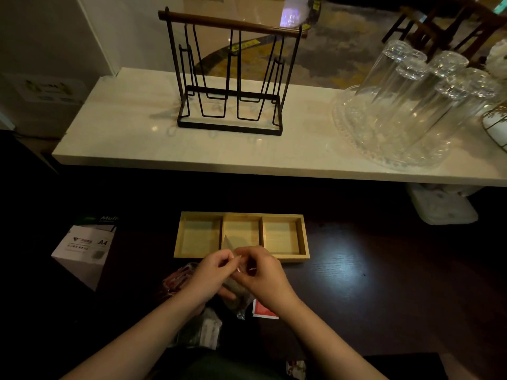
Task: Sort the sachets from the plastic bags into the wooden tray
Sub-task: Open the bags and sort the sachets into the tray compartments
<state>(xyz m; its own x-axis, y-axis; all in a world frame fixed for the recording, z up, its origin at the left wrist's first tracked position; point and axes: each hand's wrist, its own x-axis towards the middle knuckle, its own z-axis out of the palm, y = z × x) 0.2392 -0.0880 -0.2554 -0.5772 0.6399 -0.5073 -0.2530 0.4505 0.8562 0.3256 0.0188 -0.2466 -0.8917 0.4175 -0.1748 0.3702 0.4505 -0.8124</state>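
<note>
A wooden tray (301, 239) with three compartments lies on the dark table, all three bare. Just in front of it my left hand (211, 272) and my right hand (263, 275) both pinch the top of a clear plastic bag (237, 290) holding dark sachets; the bag hangs between my hands, its upper corner over the tray's middle compartment. A second bag with reddish sachets (175, 281) lies left of my left hand. A third bag with pale sachets (203, 330) rests under my left forearm. A red sachet (263, 311) lies by my right wrist.
A white A4 paper box (82, 250) stands to the left. Behind the tray a pale counter (137, 144) carries a black wire rack (230, 86) and a glass tray of upturned glasses (411, 105). A white lidded container (444, 207) sits under the counter at right.
</note>
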